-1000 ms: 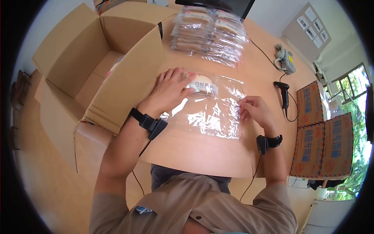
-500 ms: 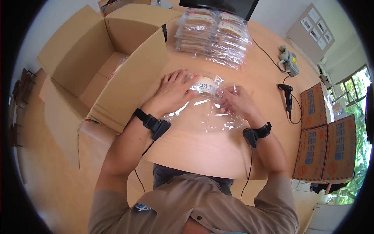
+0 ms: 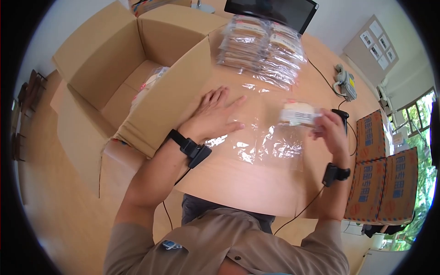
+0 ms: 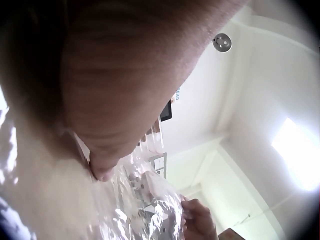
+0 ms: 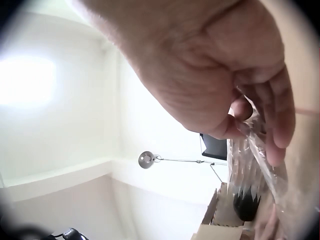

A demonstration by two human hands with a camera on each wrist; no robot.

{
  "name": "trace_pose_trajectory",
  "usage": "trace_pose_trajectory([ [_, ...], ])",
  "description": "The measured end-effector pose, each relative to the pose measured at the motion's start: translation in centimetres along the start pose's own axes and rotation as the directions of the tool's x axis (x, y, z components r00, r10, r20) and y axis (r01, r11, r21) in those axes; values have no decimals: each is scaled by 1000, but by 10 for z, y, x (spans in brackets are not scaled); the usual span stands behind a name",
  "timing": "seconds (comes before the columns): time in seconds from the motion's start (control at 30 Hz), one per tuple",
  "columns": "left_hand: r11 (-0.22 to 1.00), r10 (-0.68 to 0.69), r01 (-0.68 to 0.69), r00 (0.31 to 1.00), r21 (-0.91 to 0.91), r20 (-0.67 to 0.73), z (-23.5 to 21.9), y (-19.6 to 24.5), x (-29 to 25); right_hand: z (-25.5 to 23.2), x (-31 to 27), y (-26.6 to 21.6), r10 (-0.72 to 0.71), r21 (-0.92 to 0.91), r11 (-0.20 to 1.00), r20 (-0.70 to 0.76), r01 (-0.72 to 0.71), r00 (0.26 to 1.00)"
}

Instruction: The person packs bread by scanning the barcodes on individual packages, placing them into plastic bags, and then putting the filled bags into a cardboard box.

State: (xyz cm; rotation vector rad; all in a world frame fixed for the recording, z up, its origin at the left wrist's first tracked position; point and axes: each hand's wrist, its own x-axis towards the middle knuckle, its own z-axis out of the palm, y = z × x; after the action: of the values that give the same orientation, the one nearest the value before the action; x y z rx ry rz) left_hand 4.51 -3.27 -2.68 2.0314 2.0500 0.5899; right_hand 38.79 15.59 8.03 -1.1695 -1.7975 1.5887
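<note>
In the head view the right hand (image 3: 331, 130) pinches the edge of a packaged bread slice (image 3: 298, 113) in clear film, to the right of the left hand. The left hand (image 3: 212, 113) lies palm down with spread fingers on a flat clear plastic bag (image 3: 275, 144) on the table. The right wrist view shows thumb and fingers of the right hand (image 5: 250, 125) closed on crinkled film (image 5: 265, 165). In the left wrist view the left hand's thumb (image 4: 102, 170) rests at the film (image 4: 145, 205).
An open cardboard box (image 3: 169, 105) stands at the left with some packages inside. Stacked bread packages (image 3: 261, 50) lie at the back before a monitor (image 3: 275, 11). A telephone (image 3: 346, 85), a scanner (image 3: 340, 115) and printed cartons (image 3: 385, 183) are at the right.
The right hand moved in to the bread package beside the left hand, then carried it rightward. The left hand no longer touches the package and has its fingers spread wider.
</note>
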Motion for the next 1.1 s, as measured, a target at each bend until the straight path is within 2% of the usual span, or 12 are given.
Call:
trace_pose_trajectory([
  [0.17, 999, -35, 35, 999, 7, 34, -6, 2, 1, -39, -24, -87, -312, -100, 950, -286, 296, 906],
  [0.27, 999, -33, 35, 998, -37, 54, -13, 7, 1, 1, -30, -161, -468, -84, 884, -129, 460, 875],
  [0.4, 999, -29, 30, 999, -29, 18, -5, 3, 1, 127, -34, -226, -645, -55, 757, 96, 651, 758],
  [0.47, 999, -20, 21, 1000, -27, 12, -11, 4, 0, 175, 7, -241, -643, 27, 700, 459, 713, 614],
  [0.57, 999, 43, -40, 989, 24, -144, -1, 0, -4, 280, 32, -239, -564, -118, 652, 585, 749, 583],
  [0.63, 972, 25, -18, 999, -233, 29, 5, -9, 4, 337, 53, -227, -514, -241, 546, 660, 802, 548],
  [0.67, 953, -2, 5, 1000, -303, 11, -31, 15, -6, 359, 51, -227, -405, -369, 483, 710, 794, 576],
  [0.77, 969, 75, -144, 947, -202, -313, -4, 6, -11, 407, 58, -214, -150, -485, 309, 825, 818, 545],
  [0.83, 965, 98, -161, 953, -207, -285, -5, 4, -6, 426, 56, -205, -72, -568, 306, 786, 764, 614],
  [0.9, 962, 107, -158, 968, -223, -227, -4, 1, -1, 434, 57, -198, 58, -640, 136, 767, 756, 639],
  [1.03, 951, 134, -173, 977, -256, -164, -7, 3, 2, 421, 60, -190, 15, -621, 65, 783, 781, 622],
  [1.1, 911, 116, -165, 982, -378, -149, 5, -3, 6, 404, 60, -185, -368, -541, 164, 742, 825, 560],
])
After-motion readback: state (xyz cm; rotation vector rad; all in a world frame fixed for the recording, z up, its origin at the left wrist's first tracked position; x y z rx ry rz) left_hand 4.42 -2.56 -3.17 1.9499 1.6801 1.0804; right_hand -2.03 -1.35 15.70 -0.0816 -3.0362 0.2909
